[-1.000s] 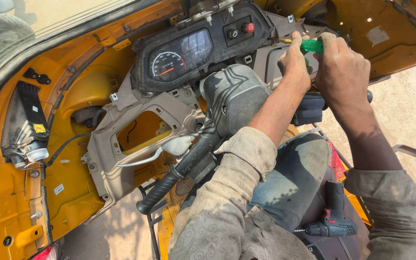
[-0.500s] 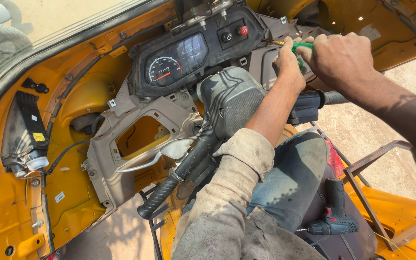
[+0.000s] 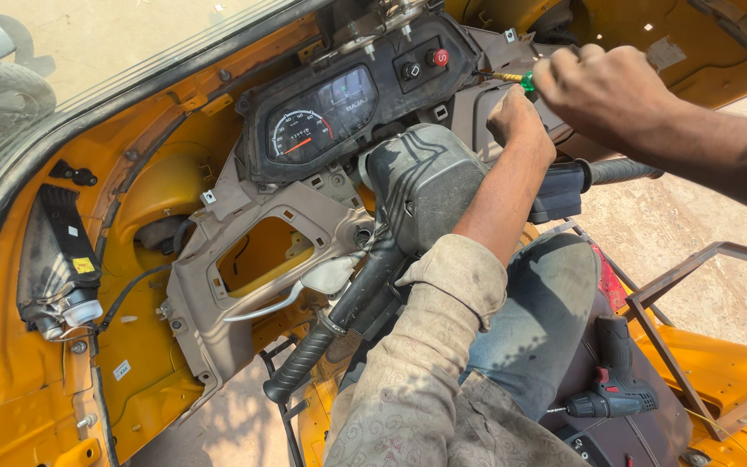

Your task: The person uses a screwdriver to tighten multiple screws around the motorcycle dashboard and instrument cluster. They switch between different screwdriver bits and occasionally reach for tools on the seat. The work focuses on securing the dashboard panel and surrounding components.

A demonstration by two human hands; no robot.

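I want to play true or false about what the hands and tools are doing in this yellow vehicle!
1. The right hand holds a green-handled screwdriver. True.
2. The left hand grips the drill. False: the drill lies on the seat, untouched.
3. The gauge panel sits above the handlebar. True.
4. The body is blue. False: it is yellow.

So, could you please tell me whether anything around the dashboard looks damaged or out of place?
Yes. The grey dash panel left of the handlebar cover has an open cut-out showing the yellow body behind, and it sits loose and tilted. The right hand holds a green-handled screwdriver beside the left hand. A cordless drill lies on the seat.
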